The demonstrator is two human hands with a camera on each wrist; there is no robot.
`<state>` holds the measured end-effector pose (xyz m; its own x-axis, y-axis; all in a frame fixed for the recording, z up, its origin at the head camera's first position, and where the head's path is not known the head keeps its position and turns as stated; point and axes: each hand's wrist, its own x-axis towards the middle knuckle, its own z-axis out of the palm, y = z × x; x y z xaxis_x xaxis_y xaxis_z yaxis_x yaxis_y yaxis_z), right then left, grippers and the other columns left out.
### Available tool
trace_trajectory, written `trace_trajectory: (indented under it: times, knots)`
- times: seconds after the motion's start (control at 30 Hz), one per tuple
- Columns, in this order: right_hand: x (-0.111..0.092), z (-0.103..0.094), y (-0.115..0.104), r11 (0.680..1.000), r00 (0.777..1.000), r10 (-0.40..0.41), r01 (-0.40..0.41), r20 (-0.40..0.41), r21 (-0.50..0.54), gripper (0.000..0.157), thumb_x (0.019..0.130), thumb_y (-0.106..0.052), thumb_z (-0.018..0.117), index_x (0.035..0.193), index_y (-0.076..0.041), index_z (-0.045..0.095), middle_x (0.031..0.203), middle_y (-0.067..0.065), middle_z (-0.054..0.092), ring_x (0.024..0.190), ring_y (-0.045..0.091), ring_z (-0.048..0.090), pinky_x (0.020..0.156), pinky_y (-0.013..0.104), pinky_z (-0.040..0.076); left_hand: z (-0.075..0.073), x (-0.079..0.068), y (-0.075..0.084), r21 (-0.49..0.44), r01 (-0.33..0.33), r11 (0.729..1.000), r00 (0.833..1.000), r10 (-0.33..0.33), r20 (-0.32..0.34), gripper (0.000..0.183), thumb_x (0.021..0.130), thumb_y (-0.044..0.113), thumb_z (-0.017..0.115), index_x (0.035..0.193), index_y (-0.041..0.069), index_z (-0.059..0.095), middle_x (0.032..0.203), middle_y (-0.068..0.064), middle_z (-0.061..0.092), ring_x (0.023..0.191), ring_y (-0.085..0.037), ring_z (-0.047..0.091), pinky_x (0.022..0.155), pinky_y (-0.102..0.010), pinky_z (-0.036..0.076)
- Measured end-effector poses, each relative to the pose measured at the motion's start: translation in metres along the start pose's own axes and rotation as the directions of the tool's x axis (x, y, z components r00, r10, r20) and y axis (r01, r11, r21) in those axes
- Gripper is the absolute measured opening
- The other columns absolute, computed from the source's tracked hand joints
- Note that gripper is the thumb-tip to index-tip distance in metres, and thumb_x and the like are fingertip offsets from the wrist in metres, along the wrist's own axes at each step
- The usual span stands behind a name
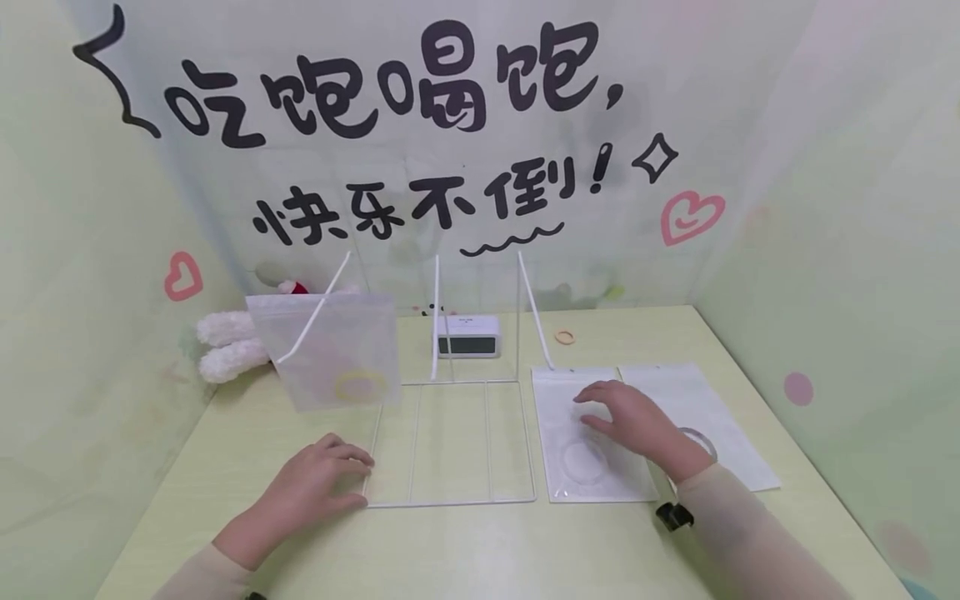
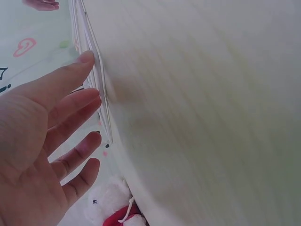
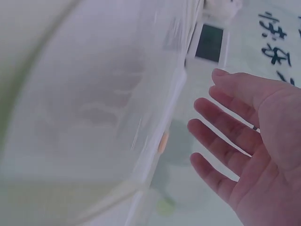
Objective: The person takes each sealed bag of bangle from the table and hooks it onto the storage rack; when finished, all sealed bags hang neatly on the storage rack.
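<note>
A white wire rack (image 1: 450, 504) lies with its base on the table, three prongs rising at the back. My left hand (image 1: 318, 479) is at the left edge of that base, its thumb and fingertips right at the wire and its fingers loosely bent. On the rack's left prong hangs a frosted zip bag (image 1: 322, 333) with a yellow ring showing through. My right hand (image 1: 633, 417), fingers spread and holding nothing, is over a white zip bag (image 1: 558, 467) with a clear ring inside. In the right wrist view, the bag (image 3: 94, 117) is beside the fingertips.
Another white bag (image 1: 738, 450) with a grey ring (image 1: 701, 442) lies at the right, partly behind my right arm. Behind the rack stand a white digital clock (image 1: 467, 337) and a white plush toy (image 1: 232, 350). A small orange band (image 1: 565, 337) lies near the back wall.
</note>
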<state>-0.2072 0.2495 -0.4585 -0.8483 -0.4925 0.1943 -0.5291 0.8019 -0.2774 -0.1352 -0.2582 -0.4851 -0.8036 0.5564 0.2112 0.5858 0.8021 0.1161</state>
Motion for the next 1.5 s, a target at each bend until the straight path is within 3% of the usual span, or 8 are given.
trace_trajectory:
  times: [0.2, 0.5, 0.87, 1.23, 1.5]
  knots:
    - [0.011, -0.011, 0.031, 0.999, 0.999, 0.047, -0.047, -0.001, -0.008, 0.029, 0.092, -0.014, 0.077, 0.119, -0.004, 0.074, 0.123, 0.016, 0.072, 0.120, 0.040, 0.064, 0.104, 0.058, 0.051, -0.001, 0.001, 0.000, 0.001, 0.017, 1.000, 1.000, -0.017, 0.026, 0.036, 0.074, 0.040, 0.090, 0.103, 0.021, 0.081, 0.114, 0.014, 0.074, 0.100, -0.012, 0.060, 0.081, -0.033, 0.058]
    - [0.030, -0.015, 0.073, 0.998, 0.998, 0.046, -0.048, 0.044, 0.031, 0.026, 0.091, -0.007, 0.076, 0.117, 0.000, 0.074, 0.118, 0.018, 0.073, 0.117, 0.042, 0.065, 0.104, 0.059, 0.050, -0.002, 0.003, 0.002, -0.005, 0.037, 0.999, 0.998, -0.036, 0.044, 0.038, 0.074, 0.040, 0.090, 0.105, 0.022, 0.080, 0.115, 0.014, 0.074, 0.099, -0.012, 0.059, 0.076, -0.029, 0.057]
    - [0.038, -0.012, 0.105, 0.997, 0.993, 0.050, -0.057, 0.109, 0.054, 0.030, 0.089, -0.005, 0.077, 0.118, 0.001, 0.073, 0.120, 0.020, 0.072, 0.119, 0.045, 0.063, 0.107, 0.062, 0.047, 0.001, 0.005, 0.003, 0.013, 0.033, 0.999, 0.999, -0.034, 0.034, 0.038, 0.073, 0.042, 0.090, 0.105, 0.024, 0.080, 0.114, 0.015, 0.074, 0.099, -0.010, 0.058, 0.079, -0.031, 0.057]
    - [0.043, 0.005, 0.119, 0.992, 0.991, 0.092, -0.100, 0.101, 0.078, 0.026, 0.088, -0.006, 0.080, 0.113, -0.003, 0.076, 0.112, 0.014, 0.075, 0.111, 0.040, 0.067, 0.102, 0.059, 0.051, -0.002, 0.003, 0.004, 0.011, 0.043, 0.999, 0.997, -0.043, 0.059, 0.036, 0.074, 0.038, 0.090, 0.105, 0.023, 0.080, 0.115, 0.014, 0.074, 0.099, -0.012, 0.059, 0.079, -0.032, 0.057]
    - [0.049, -0.001, 0.110, 0.994, 0.993, 0.105, -0.106, 0.052, 0.014, 0.020, 0.089, -0.004, 0.078, 0.109, -0.004, 0.077, 0.101, 0.009, 0.072, 0.099, 0.031, 0.067, 0.095, 0.055, 0.055, -0.004, 0.001, 0.003, 0.030, 0.054, 0.998, 0.998, -0.055, 0.042, 0.039, 0.072, 0.040, 0.091, 0.105, 0.023, 0.080, 0.115, 0.014, 0.074, 0.100, -0.012, 0.060, 0.079, -0.032, 0.058]
